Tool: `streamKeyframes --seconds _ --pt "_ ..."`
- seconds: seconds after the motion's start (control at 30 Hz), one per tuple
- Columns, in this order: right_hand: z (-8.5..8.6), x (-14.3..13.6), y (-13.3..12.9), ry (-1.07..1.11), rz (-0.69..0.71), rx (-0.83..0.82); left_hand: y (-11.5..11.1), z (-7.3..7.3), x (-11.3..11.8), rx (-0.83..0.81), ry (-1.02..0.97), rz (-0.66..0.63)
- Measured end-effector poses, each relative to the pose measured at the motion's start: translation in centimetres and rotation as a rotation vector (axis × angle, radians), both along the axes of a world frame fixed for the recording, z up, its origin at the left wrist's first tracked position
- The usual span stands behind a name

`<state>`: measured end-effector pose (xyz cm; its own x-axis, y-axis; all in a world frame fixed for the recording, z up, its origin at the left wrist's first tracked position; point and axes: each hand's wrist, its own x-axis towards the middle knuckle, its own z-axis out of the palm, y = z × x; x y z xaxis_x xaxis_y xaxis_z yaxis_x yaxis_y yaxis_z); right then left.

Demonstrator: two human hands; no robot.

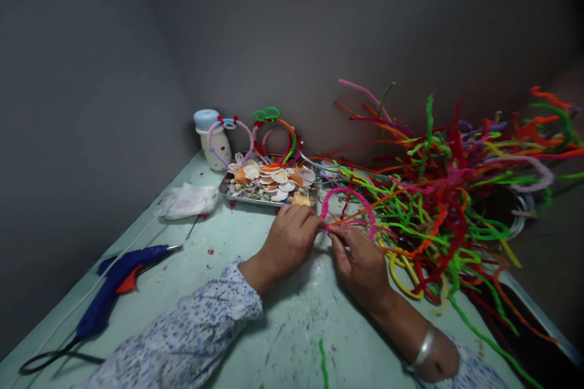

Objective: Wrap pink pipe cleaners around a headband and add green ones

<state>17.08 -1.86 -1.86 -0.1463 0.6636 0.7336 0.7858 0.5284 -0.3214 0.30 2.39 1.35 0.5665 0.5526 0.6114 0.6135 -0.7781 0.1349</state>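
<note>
A pink fuzzy hoop (351, 192) stands up between and behind my hands, just in front of the shell tray. My left hand (294, 234) is closed, pinching one end of the pink hoop at its lower left. Right beside it, my right hand (362, 258) pinches the same pink end, its fingertips almost touching those of the left. The exact join under the fingertips is hidden. A large tangle of coloured pipe cleaners (438, 213) lies to the right, close to my right hand.
A metal tray (255, 199) of shells sits at the back, with decorated hoops (292, 134) behind it. Left of these are a white jar (214, 149) and a plastic packet (191, 202). A blue glue gun (112, 292) lies at left. One green piece (323, 364) lies near the front.
</note>
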Motion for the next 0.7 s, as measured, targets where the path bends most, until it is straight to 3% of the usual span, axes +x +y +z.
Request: streamKeyframes --seconds 0.7 --pt "-0.03 0.13 0.19 -0.065 -0.006 0.014 0.27 0.07 0.01 -0.090 0.088 0.029"
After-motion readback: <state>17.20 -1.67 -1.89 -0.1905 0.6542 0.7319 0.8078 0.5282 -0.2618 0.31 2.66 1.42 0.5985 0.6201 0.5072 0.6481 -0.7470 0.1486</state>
